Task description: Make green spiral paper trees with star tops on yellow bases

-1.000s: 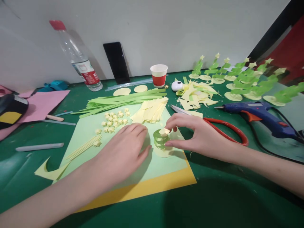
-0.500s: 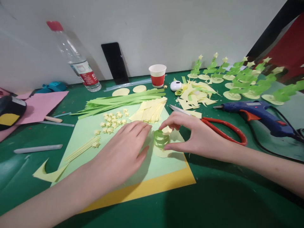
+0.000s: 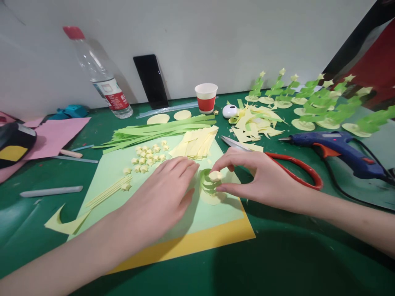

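Observation:
A green paper spiral (image 3: 206, 181) stands on a pale yellow paper disc (image 3: 212, 199), with a cream paper star (image 3: 215, 176) at its top. My right hand (image 3: 247, 170) curls in from the right, index finger and thumb closed around the star. Just left of the spiral, my left hand (image 3: 168, 193) rests palm down on the light green sheet (image 3: 101, 197), fingers stretched and holding nothing. Several small folded stars (image 3: 148, 157) and a bundle of thin strips (image 3: 109, 191) lie beyond and beside it.
Red-handled scissors (image 3: 296, 164) and a blue glue gun (image 3: 333, 148) lie at right. Behind them stand several finished spirals (image 3: 333, 102). A paper cup (image 3: 206, 98), a phone (image 3: 152, 82) and a bottle (image 3: 112, 92) line the wall. Paper scraps (image 3: 254, 121) are heaped beside the cup.
The star has tilted and shifted slightly down between my right finger and thumb. My left hand stays put; the whole view has shifted slightly.

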The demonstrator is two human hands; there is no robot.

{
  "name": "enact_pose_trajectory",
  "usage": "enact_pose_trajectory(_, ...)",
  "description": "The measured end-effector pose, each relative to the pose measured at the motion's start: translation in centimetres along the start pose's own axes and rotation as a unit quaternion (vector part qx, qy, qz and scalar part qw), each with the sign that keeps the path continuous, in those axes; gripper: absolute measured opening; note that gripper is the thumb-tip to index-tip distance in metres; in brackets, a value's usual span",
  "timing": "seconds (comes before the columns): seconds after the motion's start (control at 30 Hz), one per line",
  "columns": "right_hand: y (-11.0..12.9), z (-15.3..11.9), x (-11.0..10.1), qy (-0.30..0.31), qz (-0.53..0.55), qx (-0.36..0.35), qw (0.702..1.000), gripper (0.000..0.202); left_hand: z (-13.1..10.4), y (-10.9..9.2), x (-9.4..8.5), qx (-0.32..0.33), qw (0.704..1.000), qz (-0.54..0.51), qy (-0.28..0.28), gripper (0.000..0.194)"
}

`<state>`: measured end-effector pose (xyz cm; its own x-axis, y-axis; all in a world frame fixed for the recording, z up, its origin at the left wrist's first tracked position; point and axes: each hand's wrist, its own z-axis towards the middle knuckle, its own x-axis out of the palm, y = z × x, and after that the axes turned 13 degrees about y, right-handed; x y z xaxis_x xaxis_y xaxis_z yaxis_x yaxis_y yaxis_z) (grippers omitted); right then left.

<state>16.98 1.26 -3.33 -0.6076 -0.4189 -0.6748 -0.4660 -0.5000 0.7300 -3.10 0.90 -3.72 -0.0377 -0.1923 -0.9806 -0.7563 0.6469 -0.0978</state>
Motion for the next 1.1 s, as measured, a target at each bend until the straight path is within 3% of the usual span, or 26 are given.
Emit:
enact_pose_trajectory(0.83, 0.0, -0.1, 1.2, -0.078, -0.021, -0.071, 0.994, 0.008, 0.1, -0.1, 0.1, 0.007, 1.0, -0.022, 0.018, 0.03)
enact_pose_trajectory(1.1, 0.0, -0.2, 1.3, -0.085, -0.038, -0.062, 0.994, 0.011, 0.0, 0.0, 0.2, 0.011, 1.0, -0.02, 0.012, 0.03)
